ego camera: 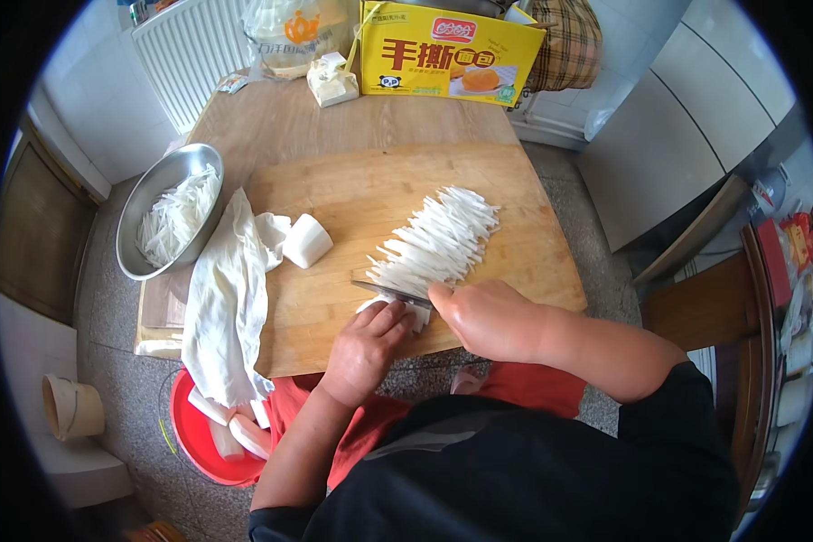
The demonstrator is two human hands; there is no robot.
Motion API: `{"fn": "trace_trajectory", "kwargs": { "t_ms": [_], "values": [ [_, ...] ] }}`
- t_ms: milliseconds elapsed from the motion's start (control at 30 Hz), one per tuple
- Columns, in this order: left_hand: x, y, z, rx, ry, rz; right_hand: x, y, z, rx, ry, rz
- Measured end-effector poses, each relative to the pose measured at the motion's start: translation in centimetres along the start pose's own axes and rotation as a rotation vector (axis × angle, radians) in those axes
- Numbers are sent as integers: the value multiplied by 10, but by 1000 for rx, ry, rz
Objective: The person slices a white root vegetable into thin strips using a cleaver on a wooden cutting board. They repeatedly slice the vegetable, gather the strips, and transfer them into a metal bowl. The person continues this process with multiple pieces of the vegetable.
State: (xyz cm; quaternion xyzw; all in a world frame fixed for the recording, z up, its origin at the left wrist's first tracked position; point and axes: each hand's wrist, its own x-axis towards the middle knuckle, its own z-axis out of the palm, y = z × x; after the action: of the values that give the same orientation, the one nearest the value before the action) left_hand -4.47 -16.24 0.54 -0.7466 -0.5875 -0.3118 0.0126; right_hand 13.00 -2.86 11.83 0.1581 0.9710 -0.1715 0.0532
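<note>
My right hand (491, 322) grips a kitchen knife (394, 292), its blade crossing a stack of white radish slices (420, 316). The fingers of my left hand (362, 352) are bent over those slices, right beside the blade; its palm side is hidden. Just beyond the knife, cut white shreds (440, 237) lie in a long slanting row on the wooden cutting board (325, 183). A thick peeled radish piece (309, 241) rests farther left, touching a crumpled white cloth (223, 305) that hangs over the board's near edge.
A metal bowl (130, 223) with more shreds stands at the table's left. Below it, a red bucket (193, 444) holds several peeled radishes. A yellow carton (406, 68), a plastic bag (261, 40) and a small white packet (332, 85) line the far edge. A beige pail (85, 410) hangs low left.
</note>
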Motion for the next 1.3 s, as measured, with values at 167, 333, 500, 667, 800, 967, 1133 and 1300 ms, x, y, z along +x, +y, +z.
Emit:
{"fn": "trace_trajectory", "kwargs": {
  "t_ms": [167,333,500,667,800,967,1133,1300],
  "values": [
    [4,2,0,-6,17,6,14,17,25,40,129,-43],
    [0,4,-1,5,24,-11,15,13,29,107,224,-39],
    [1,4,-2,-12,34,-3,-1,3,3,34,49,-32],
    [1,3,0,6,20,5,9,9,17,19,75,-35],
    [1,5,-3,16,32,3,23,9,32,96,207,-19],
    [-4,2,-1,6,41,9,8,6,19,75,172,-53],
    [-4,1,1,-1,33,-2,1,0,8,10,60,-26],
    [-1,2,0,-6,39,0,17,5,25,37,149,-60]
  ]
}}
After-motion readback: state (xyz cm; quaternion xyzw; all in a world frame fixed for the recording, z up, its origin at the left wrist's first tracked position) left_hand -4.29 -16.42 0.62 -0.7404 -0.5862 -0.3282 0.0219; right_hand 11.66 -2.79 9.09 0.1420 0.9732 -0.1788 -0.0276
